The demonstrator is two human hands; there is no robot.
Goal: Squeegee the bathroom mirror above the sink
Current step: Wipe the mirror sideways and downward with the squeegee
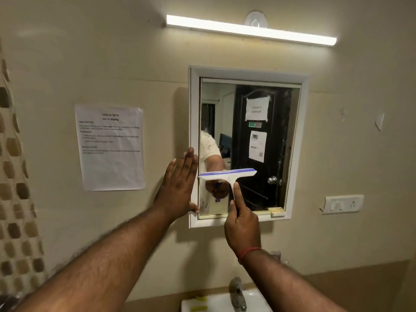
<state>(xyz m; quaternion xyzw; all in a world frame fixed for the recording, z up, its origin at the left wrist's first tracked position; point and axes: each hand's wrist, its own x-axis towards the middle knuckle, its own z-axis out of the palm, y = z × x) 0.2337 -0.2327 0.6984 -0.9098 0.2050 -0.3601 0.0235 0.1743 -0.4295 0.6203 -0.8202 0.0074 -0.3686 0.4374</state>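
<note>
Head view: squeegee (pixel 227 174) is being gripped by its handle in R hand (pixel 242 224), fingers curled round it, index finger lying straight up the handle. Blade is being held level against mirror (pixel 247 143), on lower-L part of the glass, handle pointing down. L hand (pixel 177 188) is being pressed flat, fingers straight & together, on L side of white frame (pixel 193 109). Sink (pixel 213 302) & tap (pixel 237 293) are being cut off at btm edge; sheet (pixel 110 147) is being displayed on wall L of mirror, w/ light (pixel 249 30) glowing above
</note>
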